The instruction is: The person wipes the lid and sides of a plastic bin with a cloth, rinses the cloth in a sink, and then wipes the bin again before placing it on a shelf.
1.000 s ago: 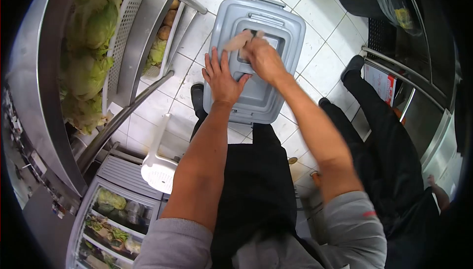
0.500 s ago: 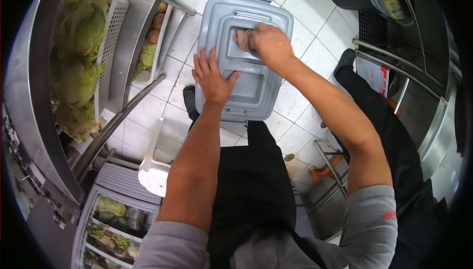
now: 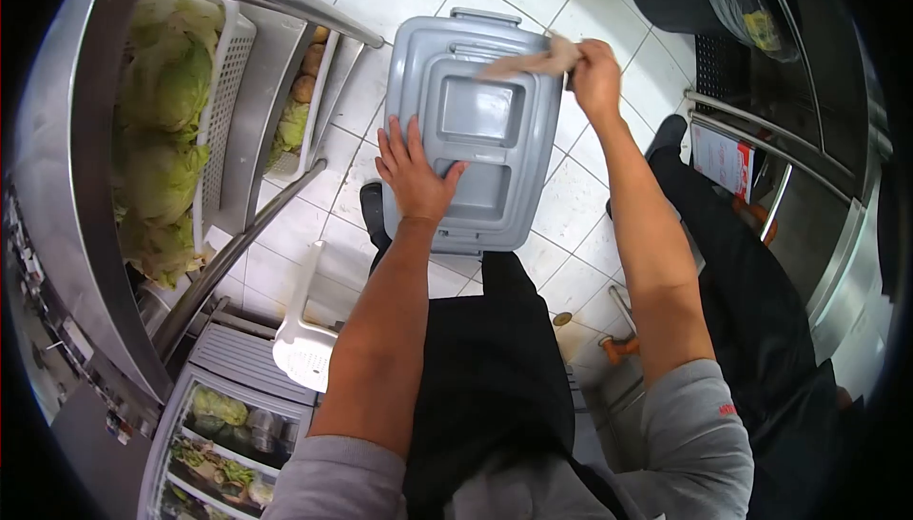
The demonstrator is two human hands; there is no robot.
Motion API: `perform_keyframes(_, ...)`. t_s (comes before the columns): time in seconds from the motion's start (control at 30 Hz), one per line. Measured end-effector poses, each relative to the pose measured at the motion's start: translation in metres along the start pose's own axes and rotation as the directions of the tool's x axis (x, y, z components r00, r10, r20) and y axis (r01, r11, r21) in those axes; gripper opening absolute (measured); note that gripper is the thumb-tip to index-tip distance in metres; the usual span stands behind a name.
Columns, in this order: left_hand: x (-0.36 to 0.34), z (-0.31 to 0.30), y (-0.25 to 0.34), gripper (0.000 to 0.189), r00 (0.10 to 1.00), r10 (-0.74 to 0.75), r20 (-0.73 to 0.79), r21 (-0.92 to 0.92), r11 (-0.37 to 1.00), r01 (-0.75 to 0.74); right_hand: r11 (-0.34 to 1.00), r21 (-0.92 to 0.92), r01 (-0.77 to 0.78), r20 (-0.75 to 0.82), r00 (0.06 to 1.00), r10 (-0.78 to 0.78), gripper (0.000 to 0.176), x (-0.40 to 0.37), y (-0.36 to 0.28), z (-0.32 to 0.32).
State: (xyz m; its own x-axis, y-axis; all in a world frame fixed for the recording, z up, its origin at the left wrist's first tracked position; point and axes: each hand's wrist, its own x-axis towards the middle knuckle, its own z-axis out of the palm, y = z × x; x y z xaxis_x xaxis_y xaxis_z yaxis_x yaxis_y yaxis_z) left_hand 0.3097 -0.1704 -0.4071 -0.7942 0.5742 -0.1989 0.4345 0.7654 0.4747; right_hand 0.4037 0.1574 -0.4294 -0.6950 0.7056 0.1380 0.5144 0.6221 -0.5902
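Observation:
A grey plastic lid (image 3: 493,154) with two recessed panels lies in front of me above the floor. My left hand (image 3: 417,176) rests on its left side, palm down with the fingers spread. Past the lid's upper right corner, my right hand (image 3: 595,78) is closed round one end of a beige cloth (image 3: 542,61). The cloth's other end trails over the lid's upper edge, slightly blurred. The upper recess of the lid looks shiny.
Lettuce in a white basket (image 3: 221,106) stands on the left shelf. A white stool (image 3: 302,353) is at lower left, above a drawer unit (image 3: 249,372) holding vegetables. A co-worker's dark-trousered leg (image 3: 732,263) extends at right, near metal racks (image 3: 770,130).
My right hand has lifted the cloth out of the upper recess and moved right, past the lid's edge. The lid sits slightly lower in view. My left hand remains on it.

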Motion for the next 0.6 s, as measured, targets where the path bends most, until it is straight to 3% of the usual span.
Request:
perform_keyframes(0.07,0.000,0.000,0.001,0.110,1.000,-0.006,0.010,0.001,1.000,0.006,0.929,0.323,-0.183,0.004,0.981,0.192,0.022,0.007,0.003,0.030)
perform_keyframes(0.13,0.000,0.000,0.001,0.110,1.000,-0.020,0.021,0.007,1.000,0.020,0.902,0.404,-0.153,0.224,0.972,0.064,0.021,0.015,-0.089,0.059)
perform_keyframes(0.17,-0.001,-0.001,0.002,0.110,0.999,-0.027,0.029,0.005,1.000,0.027,0.980,0.200,0.004,0.203,0.978,-0.045,0.020,0.015,-0.115,0.094)
perform_keyframes(0.2,0.001,-0.001,0.003,0.110,0.999,-0.029,0.036,0.000,1.000,0.029,0.931,-0.135,0.338,0.405,0.877,-0.259,0.025,0.027,-0.158,0.090)
perform_keyframes(0.27,0.003,0.000,0.003,0.111,0.999,-0.018,0.036,-0.025,1.000,0.018,0.941,0.231,0.246,0.383,0.867,-0.320,0.029,0.031,-0.157,0.148)
perform_keyframes(0.37,-0.001,0.002,-0.001,0.112,0.999,-0.011,0.038,-0.043,0.999,0.013,0.968,0.234,0.086,0.479,0.857,-0.192,0.028,0.042,-0.124,0.077)
perform_keyframes(0.43,-0.001,0.002,-0.001,0.111,0.999,-0.020,0.035,-0.045,0.999,0.022,0.973,0.219,0.066,0.254,0.959,-0.123,0.026,0.018,-0.075,0.055)
perform_keyframes(0.5,0.000,0.000,0.001,0.111,0.999,-0.026,0.046,-0.036,0.999,0.028,0.974,0.227,0.020,0.183,0.981,-0.063,0.025,-0.003,-0.062,0.017)
perform_keyframes(0.6,0.001,-0.006,0.007,0.110,0.999,-0.006,0.043,0.026,1.000,0.005,0.999,0.035,-0.008,0.147,0.989,0.003,0.025,-0.022,-0.044,-0.006)
